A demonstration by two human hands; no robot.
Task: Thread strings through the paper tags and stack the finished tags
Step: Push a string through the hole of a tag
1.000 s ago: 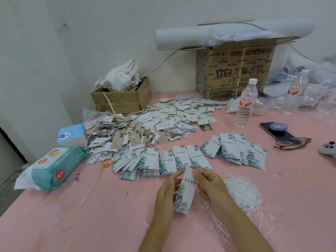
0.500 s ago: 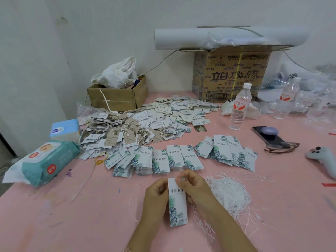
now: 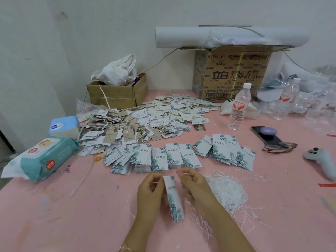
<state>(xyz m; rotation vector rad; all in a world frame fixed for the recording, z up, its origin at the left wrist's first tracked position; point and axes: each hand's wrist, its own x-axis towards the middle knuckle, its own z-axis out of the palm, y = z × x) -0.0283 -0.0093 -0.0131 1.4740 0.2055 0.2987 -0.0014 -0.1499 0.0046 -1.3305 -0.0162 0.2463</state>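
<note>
Tag (image 3: 173, 199), one, left hand (image 3: 150, 190), one string (image 3: 185, 173), right hand (image 3: 193, 183)

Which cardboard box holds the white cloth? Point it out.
The small box at the left, with white cloth bunched out of its top; the large printed box bears a white roll instead.

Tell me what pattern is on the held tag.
The tag is white with teal-green leaf prints; head view.

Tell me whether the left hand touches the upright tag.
Touching: the head view shows the left hand gripping the upright tag along its left edge with no gap.
</note>
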